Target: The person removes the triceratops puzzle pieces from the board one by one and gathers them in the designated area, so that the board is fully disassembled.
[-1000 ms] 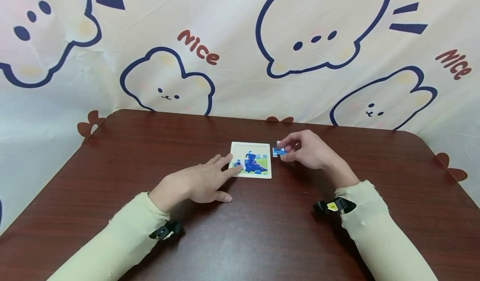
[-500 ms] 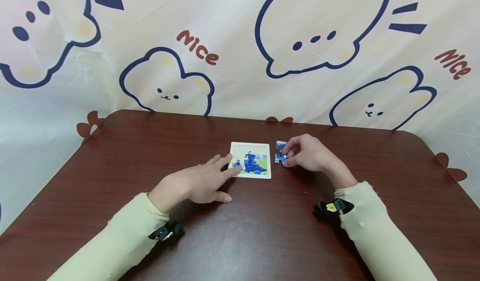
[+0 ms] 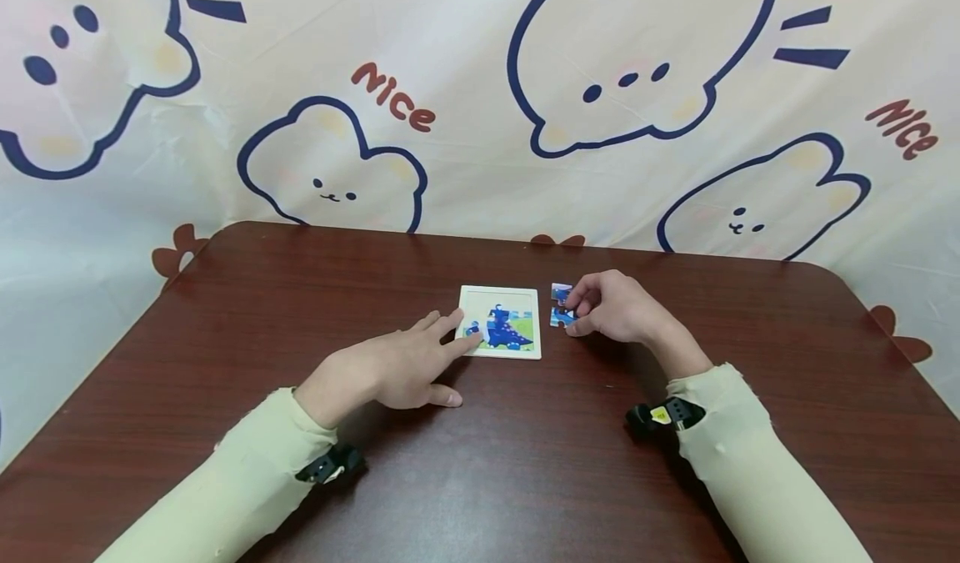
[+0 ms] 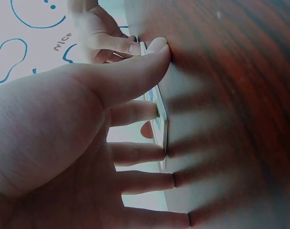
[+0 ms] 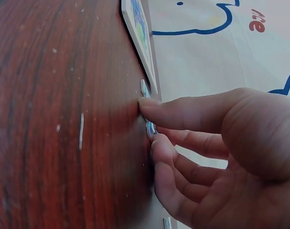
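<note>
Person, two bare hands, no gloves, rings or watch. Left hand (image 3: 397,369): nails short and unpainted. Right hand (image 3: 615,306): same. Both arms in long pale yellow-green sleeves, left sleeve (image 3: 225,496), right sleeve (image 3: 757,471), soft thin knit, cuffs ending at the wrist, a few small snags and pills on the right one. Black wrist mount under each cuff: left mount (image 3: 330,464) plain black, right mount (image 3: 663,417) black with a small yellow sticker.
</note>
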Demonstrator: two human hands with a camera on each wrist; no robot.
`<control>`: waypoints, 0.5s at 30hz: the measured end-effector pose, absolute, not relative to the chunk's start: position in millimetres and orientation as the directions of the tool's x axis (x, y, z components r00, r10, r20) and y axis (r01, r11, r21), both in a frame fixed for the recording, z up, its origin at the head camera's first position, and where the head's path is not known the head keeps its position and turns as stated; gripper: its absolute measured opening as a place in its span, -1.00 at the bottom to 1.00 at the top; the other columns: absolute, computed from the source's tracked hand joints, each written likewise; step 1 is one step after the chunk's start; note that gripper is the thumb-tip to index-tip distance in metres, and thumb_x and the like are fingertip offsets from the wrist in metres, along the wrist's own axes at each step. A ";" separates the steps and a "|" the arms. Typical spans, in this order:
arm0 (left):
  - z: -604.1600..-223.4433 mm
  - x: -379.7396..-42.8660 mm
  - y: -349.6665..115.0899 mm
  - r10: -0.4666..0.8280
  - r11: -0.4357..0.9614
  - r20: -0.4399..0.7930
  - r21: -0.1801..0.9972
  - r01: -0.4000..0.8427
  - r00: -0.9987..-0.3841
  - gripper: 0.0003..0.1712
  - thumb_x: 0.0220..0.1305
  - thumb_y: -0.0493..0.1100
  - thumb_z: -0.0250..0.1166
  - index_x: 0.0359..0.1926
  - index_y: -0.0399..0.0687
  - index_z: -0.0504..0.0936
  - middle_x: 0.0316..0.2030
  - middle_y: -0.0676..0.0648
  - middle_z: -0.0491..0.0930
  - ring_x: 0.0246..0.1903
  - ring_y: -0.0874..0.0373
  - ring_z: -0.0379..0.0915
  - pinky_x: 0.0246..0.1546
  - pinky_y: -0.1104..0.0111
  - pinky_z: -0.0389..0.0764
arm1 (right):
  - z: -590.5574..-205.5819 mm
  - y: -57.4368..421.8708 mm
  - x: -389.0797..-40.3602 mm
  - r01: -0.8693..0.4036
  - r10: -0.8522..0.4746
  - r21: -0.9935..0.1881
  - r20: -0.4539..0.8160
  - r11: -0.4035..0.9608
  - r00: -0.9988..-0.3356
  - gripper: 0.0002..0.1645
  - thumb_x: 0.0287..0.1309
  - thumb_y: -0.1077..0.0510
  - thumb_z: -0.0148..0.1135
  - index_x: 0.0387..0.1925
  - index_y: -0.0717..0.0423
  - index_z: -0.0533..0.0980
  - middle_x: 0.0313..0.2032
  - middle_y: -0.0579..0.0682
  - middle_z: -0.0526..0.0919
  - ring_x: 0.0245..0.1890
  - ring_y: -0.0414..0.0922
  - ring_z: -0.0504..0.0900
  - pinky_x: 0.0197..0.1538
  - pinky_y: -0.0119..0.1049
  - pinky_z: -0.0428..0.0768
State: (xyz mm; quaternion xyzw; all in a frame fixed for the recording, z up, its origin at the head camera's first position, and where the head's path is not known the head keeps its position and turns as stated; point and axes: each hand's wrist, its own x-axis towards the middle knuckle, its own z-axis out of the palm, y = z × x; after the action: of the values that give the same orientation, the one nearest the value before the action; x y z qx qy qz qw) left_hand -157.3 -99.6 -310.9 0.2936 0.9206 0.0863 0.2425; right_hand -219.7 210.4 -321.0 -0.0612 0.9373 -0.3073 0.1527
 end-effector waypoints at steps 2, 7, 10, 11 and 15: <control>-311.0 -157.2 -99.5 0.584 0.811 -0.393 0.305 0.498 -0.710 -0.08 0.51 0.13 0.32 0.70 0.12 0.11 0.74 -0.21 -0.19 0.70 -0.32 -0.23 0.56 -0.23 0.26 | -321.1 211.1 -219.9 -0.018 -0.206 -0.595 -0.249 0.803 -0.946 -0.65 0.15 0.21 0.59 -0.03 0.12 0.67 -0.25 0.07 0.61 -0.15 0.00 0.51 -0.12 -0.21 0.48; -310.5 -156.7 -99.1 0.578 0.816 -0.393 0.303 0.493 -0.715 -0.08 0.50 0.14 0.32 0.70 0.14 0.12 0.74 -0.19 -0.19 0.71 -0.31 -0.23 0.53 -0.24 0.30 | -321.6 211.6 -220.0 -0.003 -0.192 -0.600 -0.251 0.800 -0.949 -0.64 0.18 0.18 0.58 -0.01 0.10 0.67 -0.23 0.08 0.62 -0.13 0.01 0.51 -0.11 -0.20 0.48; -310.1 -156.4 -99.0 0.571 0.821 -0.395 0.297 0.488 -0.719 -0.08 0.49 0.15 0.33 0.70 0.15 0.12 0.74 -0.18 -0.19 0.71 -0.30 -0.22 0.52 -0.24 0.32 | -321.9 210.8 -220.0 -0.001 -0.188 -0.607 -0.244 0.795 -0.951 -0.64 0.20 0.14 0.57 0.00 0.09 0.66 -0.22 0.08 0.62 -0.13 0.00 0.52 -0.12 -0.21 0.49; -309.9 -156.3 -99.1 0.569 0.822 -0.396 0.295 0.487 -0.721 -0.07 0.49 0.15 0.33 0.70 0.16 0.12 0.74 -0.18 -0.20 0.71 -0.30 -0.21 0.51 -0.24 0.33 | -322.1 210.6 -220.2 -0.003 -0.188 -0.610 -0.240 0.793 -0.952 -0.64 0.21 0.13 0.56 0.00 0.08 0.66 -0.22 0.08 0.62 -0.14 0.00 0.52 -0.12 -0.21 0.49; -309.0 -156.1 -99.0 0.571 0.820 -0.391 0.290 0.492 -0.721 -0.06 0.49 0.15 0.33 0.71 0.17 0.09 0.74 -0.19 -0.22 0.71 -0.29 -0.22 0.51 -0.22 0.35 | -321.9 209.1 -220.5 -0.027 -0.201 -0.628 -0.207 0.778 -0.957 -0.64 0.23 0.12 0.55 0.00 0.09 0.65 -0.21 0.07 0.62 -0.14 0.01 0.53 -0.13 -0.21 0.50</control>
State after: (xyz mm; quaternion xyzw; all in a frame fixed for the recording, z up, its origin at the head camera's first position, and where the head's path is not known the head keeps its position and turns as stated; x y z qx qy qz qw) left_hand -156.1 -99.0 -309.0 0.2878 0.9240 0.0831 0.2377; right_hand -220.5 209.1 -321.9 -0.0611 0.9335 -0.3276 0.1324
